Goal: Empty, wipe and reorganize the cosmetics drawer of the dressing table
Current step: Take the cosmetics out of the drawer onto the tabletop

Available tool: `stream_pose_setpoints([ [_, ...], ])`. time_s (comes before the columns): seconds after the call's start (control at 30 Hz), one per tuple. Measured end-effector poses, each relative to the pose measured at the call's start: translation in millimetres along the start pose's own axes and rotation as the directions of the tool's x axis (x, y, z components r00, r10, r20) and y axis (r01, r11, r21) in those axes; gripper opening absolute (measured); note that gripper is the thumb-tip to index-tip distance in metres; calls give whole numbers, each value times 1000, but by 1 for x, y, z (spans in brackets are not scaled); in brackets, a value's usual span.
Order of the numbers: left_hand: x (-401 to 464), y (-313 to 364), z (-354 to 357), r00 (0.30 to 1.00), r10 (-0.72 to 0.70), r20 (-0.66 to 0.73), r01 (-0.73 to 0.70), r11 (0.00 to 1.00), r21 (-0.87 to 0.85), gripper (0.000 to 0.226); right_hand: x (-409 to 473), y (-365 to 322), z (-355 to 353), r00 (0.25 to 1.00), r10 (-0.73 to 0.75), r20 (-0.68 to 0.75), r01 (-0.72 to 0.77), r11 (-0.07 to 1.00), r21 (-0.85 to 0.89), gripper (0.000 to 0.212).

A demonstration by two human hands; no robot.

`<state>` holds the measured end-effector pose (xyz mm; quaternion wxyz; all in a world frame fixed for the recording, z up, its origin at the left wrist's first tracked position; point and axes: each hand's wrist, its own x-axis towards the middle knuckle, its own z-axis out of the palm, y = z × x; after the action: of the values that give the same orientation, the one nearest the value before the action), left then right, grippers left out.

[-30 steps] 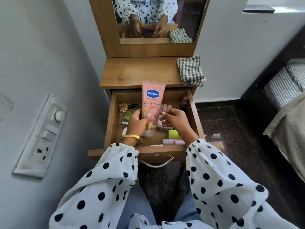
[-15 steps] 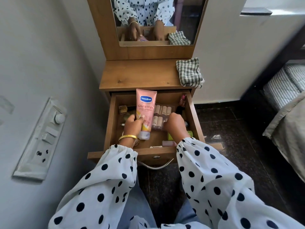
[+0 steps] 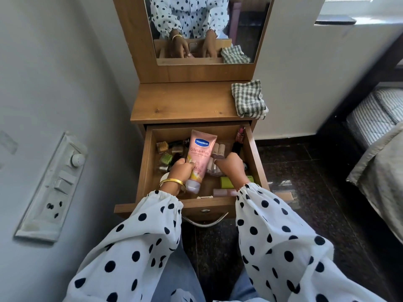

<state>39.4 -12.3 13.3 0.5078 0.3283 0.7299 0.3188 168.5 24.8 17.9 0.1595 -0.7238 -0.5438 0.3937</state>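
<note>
Left hand (image 3: 180, 170) inside the open drawer (image 3: 145, 162), fingers (image 3: 189, 162) wrapped tight round the lower half of a pink Vaseline tube (image 3: 198, 159). Gold bangle (image 3: 172, 182) on that wrist. Tube tilted, long axis running near to far and leaning slightly right: translucent cap end near, just beside the wrist, crimped flat end far, label facing up. Held a little above the clutter in the middle of the drawer.

Right hand (image 3: 230, 165) also down in the drawer, just right of the tube, knuckles up, fingers curled closed over something among the clear tray of pale lipstick-like tubes (image 3: 218, 149); what exactly is pinched, hidden under the hand. Thumb side close to the tube, touching or not unclear.

Scattered around in the drawer: small dark and green pots and boxes (image 3: 166, 159) at the left, a dark slim stick (image 3: 236, 148) and a pink-capped item (image 3: 241, 131) along the right wall, a lime-green container (image 3: 226, 182) near the right wrist, a pale pink tube (image 3: 223, 192) lying crosswise against the near wall, a white round lid (image 3: 164, 177) partly under the left wrist.

Drawer pulled well out of the wooden dressing table, curved metal handle (image 3: 205, 222) on its near face. On the tabletop (image 3: 181, 103) above, a folded green-checked cloth (image 3: 249, 99) at the far right corner. Mirror (image 3: 207, 29) behind, reflecting both hands and the cloth. White polka-dot sleeves (image 3: 139, 247) filling the near foreground. Switch panel (image 3: 54, 188) on the left wall; striped bedding (image 3: 379, 114) at the right edge.
</note>
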Motion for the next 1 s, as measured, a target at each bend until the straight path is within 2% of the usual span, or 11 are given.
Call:
stream_pose_setpoints([
  [0.23, -2, 5, 3, 998, -40, 55, 41, 999, -31, 33, 9, 3, 7, 998, 40, 55, -50, 982, 181, 32],
  [0.37, -1, 5, 1, 997, -61, 56, 65, 995, -72, 32, 13, 5, 8, 991, 122, 60, -135, 936, 324, 34],
  [0.43, 1, 3, -1, 995, -84, 63, 90, 990, -107, 33, 16, 7, 7, 985, 163, 52, -170, 897, 408, 32],
  [0.53, 4, -1, -3, 990, -125, 61, 133, 979, -155, 34, 17, 10, 3, 974, 217, 64, -213, 784, 584, 26],
  [0.63, 4, -2, -3, 985, -150, 82, 164, 969, -187, 33, 16, 11, 0, 972, 220, 81, -214, 690, 691, 24],
  [0.8, 3, -3, -3, 982, -162, 93, 177, 965, -194, 33, 11, 8, -2, 973, 161, 167, -232, 675, 701, 28],
  [0.9, 3, -3, -4, 982, -162, 96, 177, 968, -180, 34, 8, 6, -4, 973, 101, 207, -215, 721, 659, 28],
  [1.0, -1, -2, -3, 988, -130, 87, 143, 976, -163, 34, 5, 6, -6, 981, 70, 183, -171, 764, 622, 19],
])
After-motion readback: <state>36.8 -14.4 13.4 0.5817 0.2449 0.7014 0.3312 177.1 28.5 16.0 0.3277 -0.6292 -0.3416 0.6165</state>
